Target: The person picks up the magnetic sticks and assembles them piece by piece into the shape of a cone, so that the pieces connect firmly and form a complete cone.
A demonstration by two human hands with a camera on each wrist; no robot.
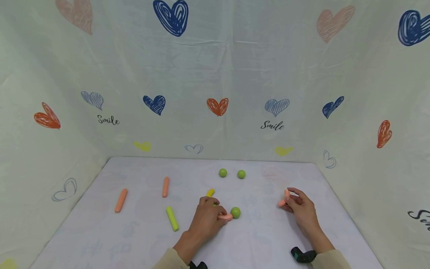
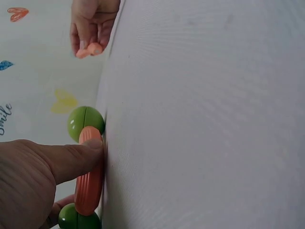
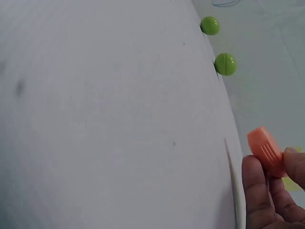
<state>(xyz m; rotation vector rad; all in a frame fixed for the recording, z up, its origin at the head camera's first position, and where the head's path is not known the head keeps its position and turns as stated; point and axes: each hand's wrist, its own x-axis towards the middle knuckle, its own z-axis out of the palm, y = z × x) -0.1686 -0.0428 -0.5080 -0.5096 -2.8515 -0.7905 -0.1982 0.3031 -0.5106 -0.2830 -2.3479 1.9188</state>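
My left hand (image 1: pixel 207 217) holds a curved orange toy rod (image 2: pixel 89 191) low over the white table, its thumb lying along the rod. One green ball (image 1: pixel 236 212) touches the rod's far end. A second green ball (image 2: pixel 78 218) sits at the other end, partly hidden by the hand in the head view. Just beyond those fingers a yellow rod (image 1: pixel 210 192) sticks out. Off to the right, my right hand (image 1: pixel 302 213) pinches another curved orange rod (image 3: pixel 268 150) between thumb and fingers, raised above the table.
Two loose green balls (image 1: pixel 223 172) (image 1: pixel 241 174) lie near the table's back edge. On the left are two straight orange rods (image 1: pixel 121 200) (image 1: pixel 165 187) and a yellow-green rod (image 1: pixel 172 219). A heart-printed curtain (image 1: pixel 242 82) surrounds the table (image 1: pixel 255 243) at the back and sides.
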